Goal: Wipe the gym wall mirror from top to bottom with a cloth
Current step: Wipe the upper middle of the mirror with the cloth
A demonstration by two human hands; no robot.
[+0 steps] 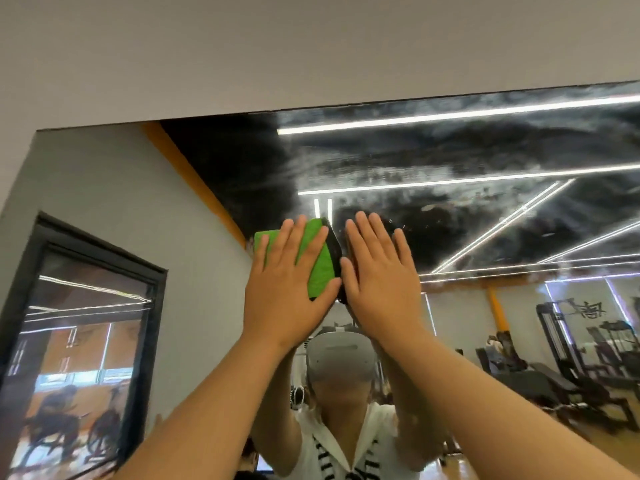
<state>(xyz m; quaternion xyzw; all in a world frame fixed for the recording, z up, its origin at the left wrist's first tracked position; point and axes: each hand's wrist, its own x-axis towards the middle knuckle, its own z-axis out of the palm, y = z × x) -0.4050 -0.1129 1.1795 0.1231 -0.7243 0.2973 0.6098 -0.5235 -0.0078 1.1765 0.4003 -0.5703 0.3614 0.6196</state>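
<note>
The wall mirror [467,216] fills most of the view, its top edge running under the pale wall. Smeary streaks cover its upper right part. A green cloth [320,261] with a dark edge lies flat against the glass near the middle. My left hand [289,282] presses on the cloth with straight, spread fingers. My right hand [377,275] lies flat on the glass right beside the cloth, fingers straight, its thumb at the cloth's dark edge. Both arms reach up from below.
The plain wall [242,46] sits above the mirror. The glass reflects a person with a headset [341,358], gym machines [581,355] at the right, a dark-framed window [86,323] at the left and ceiling light strips [450,116].
</note>
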